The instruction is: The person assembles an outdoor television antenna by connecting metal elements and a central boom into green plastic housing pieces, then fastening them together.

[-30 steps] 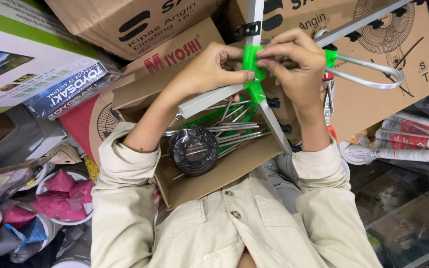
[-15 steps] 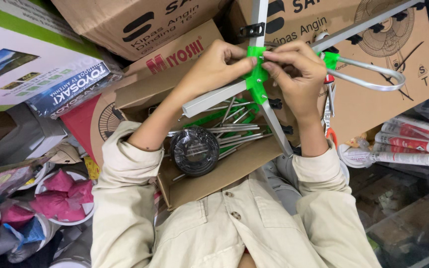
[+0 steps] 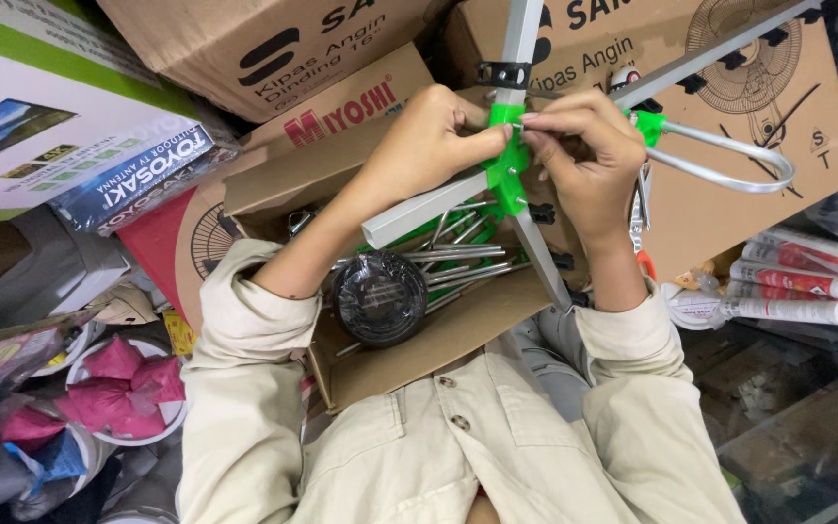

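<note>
- Left hand (image 3: 429, 146) was curled round the green bracket (image 3: 506, 170) from the left, thumb & fingers pressed onto it.
- Right hand (image 3: 589, 160) was at the same bracket from the right, thumb & forefinger pinching a small part against its top edge (too small to say what kind).
- Bracket sat where two grey bars crossed: one bar (image 3: 521, 39) ran up past the top edge, the other (image 3: 419, 213) slanted down-left, its open square end showing.
- A second green piece (image 3: 649, 126) sat just right of the right hand, w/ a grey metal loop (image 3: 729, 160) curving out from it.
- Below the hands, an open box (image 3: 438, 344) rested on the person's lap; inside lay a black cable coil (image 3: 380, 296) & a bundle of thin metal rods (image 3: 458, 262), touching each other.
- Big cardboard cartons (image 3: 341, 58) were stacked behind, beyond the bars.
- Right edge: a few white tubes w/ red labels (image 3: 797, 281), lying side by side.
- Lower left: a white bowl (image 3: 162, 417) w/ pink bags (image 3: 133, 378) in it.
- Both sleeves (image 3: 244, 388) were beige, pushed up off the forearms.
</note>
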